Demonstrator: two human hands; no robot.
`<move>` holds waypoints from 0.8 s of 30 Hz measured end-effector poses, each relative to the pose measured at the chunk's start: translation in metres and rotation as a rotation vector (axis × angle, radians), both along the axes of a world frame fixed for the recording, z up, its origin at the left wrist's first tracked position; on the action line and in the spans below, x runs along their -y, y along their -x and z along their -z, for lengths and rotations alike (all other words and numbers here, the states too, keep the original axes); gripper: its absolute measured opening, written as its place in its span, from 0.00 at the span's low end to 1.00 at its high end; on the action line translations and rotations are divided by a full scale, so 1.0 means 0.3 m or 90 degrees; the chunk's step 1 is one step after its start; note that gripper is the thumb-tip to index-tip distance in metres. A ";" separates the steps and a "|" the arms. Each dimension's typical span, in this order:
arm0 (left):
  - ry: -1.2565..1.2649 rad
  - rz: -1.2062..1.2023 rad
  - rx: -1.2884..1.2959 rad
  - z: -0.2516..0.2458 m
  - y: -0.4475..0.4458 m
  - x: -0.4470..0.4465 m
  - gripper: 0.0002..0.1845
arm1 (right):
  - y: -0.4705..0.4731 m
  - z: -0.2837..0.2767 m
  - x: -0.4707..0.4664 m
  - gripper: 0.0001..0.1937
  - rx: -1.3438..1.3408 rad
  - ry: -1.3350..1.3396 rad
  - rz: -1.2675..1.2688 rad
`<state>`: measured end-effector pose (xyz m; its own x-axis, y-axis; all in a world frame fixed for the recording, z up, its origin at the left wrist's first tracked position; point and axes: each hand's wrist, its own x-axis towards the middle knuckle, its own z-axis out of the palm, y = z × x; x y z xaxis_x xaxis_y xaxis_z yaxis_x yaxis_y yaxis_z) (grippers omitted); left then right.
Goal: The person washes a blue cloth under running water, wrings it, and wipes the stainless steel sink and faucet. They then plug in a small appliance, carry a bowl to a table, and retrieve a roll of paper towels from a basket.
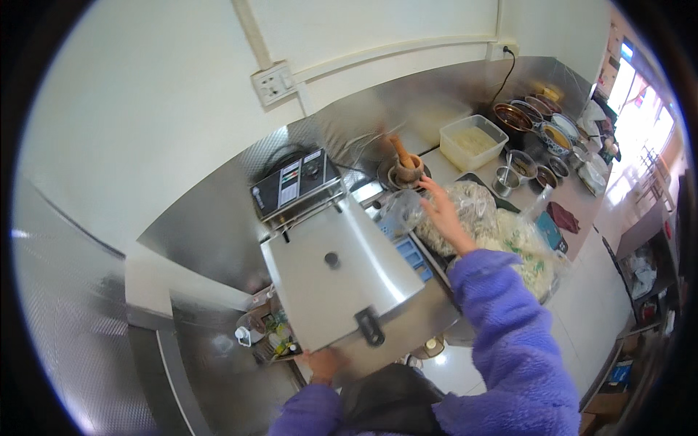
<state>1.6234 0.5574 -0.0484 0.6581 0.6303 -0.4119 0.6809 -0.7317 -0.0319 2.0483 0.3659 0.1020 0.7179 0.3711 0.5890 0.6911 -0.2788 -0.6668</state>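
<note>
My right hand (pixel 444 215) reaches over a clear plastic bag of noodle-like food (pixel 463 201), its fingers apart. Its fingertips are close to a stone-like mortar (pixel 409 173) with a wooden pestle (pixel 402 151) standing in it; whether they touch is unclear. By the thumb is a clear plastic container (pixel 402 210). At the front left corner of an electric countertop fryer, by its steel lid (pixel 338 272), is my left hand (pixel 325 364), blurred, with its fingers partly hidden. The lid is down, with a black handle (pixel 371 327) at its front.
A second bag (pixel 526 256) holds pale food with green bits. Behind stand a translucent tub (pixel 473 143) and several sauce bowls (pixel 555 139). Bottles (pixel 245 336) stand low at left. The fryer's control box (pixel 297 182) is near the steel backsplash (pixel 218 218).
</note>
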 end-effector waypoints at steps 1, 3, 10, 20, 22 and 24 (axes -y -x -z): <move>-0.091 0.027 0.064 0.022 0.007 0.023 0.56 | -0.073 0.045 -0.067 0.17 0.117 0.022 0.044; -0.095 0.057 0.183 0.071 0.014 0.034 0.53 | -0.139 0.168 -0.116 0.15 0.012 0.360 -0.026; 0.080 -0.053 0.162 0.144 0.062 0.031 0.49 | 0.065 0.464 0.017 0.15 0.253 0.568 -0.218; 0.159 -0.145 0.129 0.105 0.042 0.038 0.44 | -0.100 0.250 -0.034 0.12 0.073 0.333 -0.249; 0.171 -0.155 0.130 0.106 0.020 0.028 0.43 | -0.117 0.311 -0.050 0.12 0.166 0.449 -0.233; 0.181 -0.162 0.128 0.103 -0.001 0.020 0.42 | -0.176 0.356 -0.056 0.12 0.187 0.613 -0.164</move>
<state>1.6238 0.5515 -0.0794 0.5812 0.6633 -0.4714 0.8129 -0.5001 0.2985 2.1011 0.3829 -0.0049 0.4265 0.8989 0.1009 0.9044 -0.4251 -0.0358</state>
